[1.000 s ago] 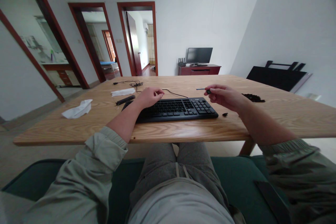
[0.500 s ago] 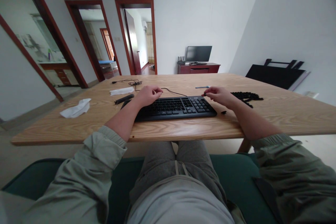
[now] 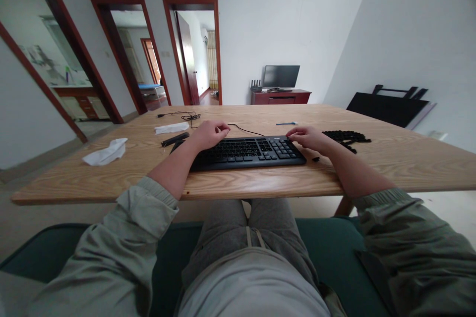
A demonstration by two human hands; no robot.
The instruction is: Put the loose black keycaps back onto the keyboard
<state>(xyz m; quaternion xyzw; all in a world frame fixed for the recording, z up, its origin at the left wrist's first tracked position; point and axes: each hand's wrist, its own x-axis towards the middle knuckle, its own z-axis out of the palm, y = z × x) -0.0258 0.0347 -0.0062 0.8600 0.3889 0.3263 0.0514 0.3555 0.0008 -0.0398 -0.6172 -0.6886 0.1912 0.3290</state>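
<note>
A black computer keyboard (image 3: 248, 152) lies flat near the table's front edge, and some spots in its key rows look bare. My left hand (image 3: 211, 134) rests over its upper left part with the fingers curled together; whatever they hold, if anything, is hidden. At the upper right corner, above the number pad, my right hand (image 3: 305, 136) has its fingertips pinched down on a small black keycap, mostly covered by the fingers. Just right of the keyboard sits a loose keycap (image 3: 316, 159). Behind my right wrist is a pile of black keycaps (image 3: 344, 136).
A blue-and-white thin tool, perhaps a brush (image 3: 286, 123), lies behind the keyboard. To the left are a black stick-like item (image 3: 174, 139), two crumpled white tissues (image 3: 106, 152) and the coiled keyboard cable (image 3: 190, 117). The wooden table (image 3: 260, 183) ends close before me.
My right hand has lowered slightly, bringing the small black keycap from just above the keyboard's upper right corner down onto it. My left hand has stayed almost in place.
</note>
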